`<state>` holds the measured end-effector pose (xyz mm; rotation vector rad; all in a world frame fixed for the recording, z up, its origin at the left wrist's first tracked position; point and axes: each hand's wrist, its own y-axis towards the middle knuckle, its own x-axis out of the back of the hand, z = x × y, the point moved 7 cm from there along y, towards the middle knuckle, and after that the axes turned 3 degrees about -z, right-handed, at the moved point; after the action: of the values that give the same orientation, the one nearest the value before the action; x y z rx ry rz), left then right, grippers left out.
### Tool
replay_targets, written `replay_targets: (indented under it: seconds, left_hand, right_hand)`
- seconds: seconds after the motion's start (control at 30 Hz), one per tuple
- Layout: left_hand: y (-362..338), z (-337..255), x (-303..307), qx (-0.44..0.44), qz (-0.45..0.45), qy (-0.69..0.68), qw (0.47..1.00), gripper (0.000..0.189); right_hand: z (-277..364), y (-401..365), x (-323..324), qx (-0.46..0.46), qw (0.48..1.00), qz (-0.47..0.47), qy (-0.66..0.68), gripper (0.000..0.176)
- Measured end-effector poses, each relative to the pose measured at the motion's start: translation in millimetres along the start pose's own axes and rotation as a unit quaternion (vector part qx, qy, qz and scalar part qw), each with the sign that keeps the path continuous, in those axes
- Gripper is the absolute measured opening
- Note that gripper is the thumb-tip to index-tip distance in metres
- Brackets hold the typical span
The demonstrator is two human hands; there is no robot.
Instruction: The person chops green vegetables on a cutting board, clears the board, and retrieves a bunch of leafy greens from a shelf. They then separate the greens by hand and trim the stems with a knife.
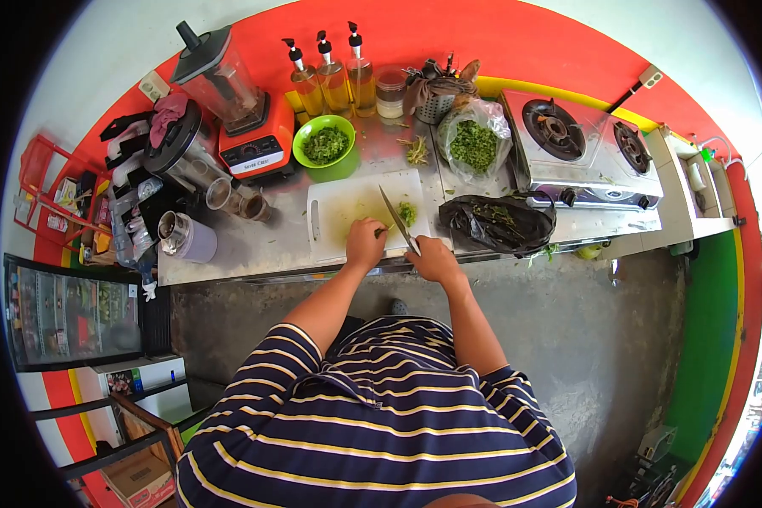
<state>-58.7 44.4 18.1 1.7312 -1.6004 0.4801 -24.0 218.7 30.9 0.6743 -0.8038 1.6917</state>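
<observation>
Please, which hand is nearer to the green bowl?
Left. The left hand is over the near part of the board, short of the bowl; the right hand, holding the knife, is farther, by the board's near right corner.

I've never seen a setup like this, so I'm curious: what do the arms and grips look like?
The arms are a person's, in short navy sleeves with pale and yellow stripes. The left grip and right grip are ungloved; no watch shows; rings are too small to tell.
</observation>
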Motion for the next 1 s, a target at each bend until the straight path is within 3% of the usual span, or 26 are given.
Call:
replay_targets:
  seconds: [0.37, 1.0]
  left_hand:
    - [-1, -2, -3, -0.039, 0.026, 0.076, 0.996, 0.014]
    - [-5, 8, -1, -0.010, 0.012, 0.057, 0.998, 0.013]
  right_hand:
    - [16, 1, -55, -0.095, 0.989, 0.022, -0.111, 0.032]
    - [23, 2, -59, -0.095, 0.986, 0.066, -0.121, 0.033]
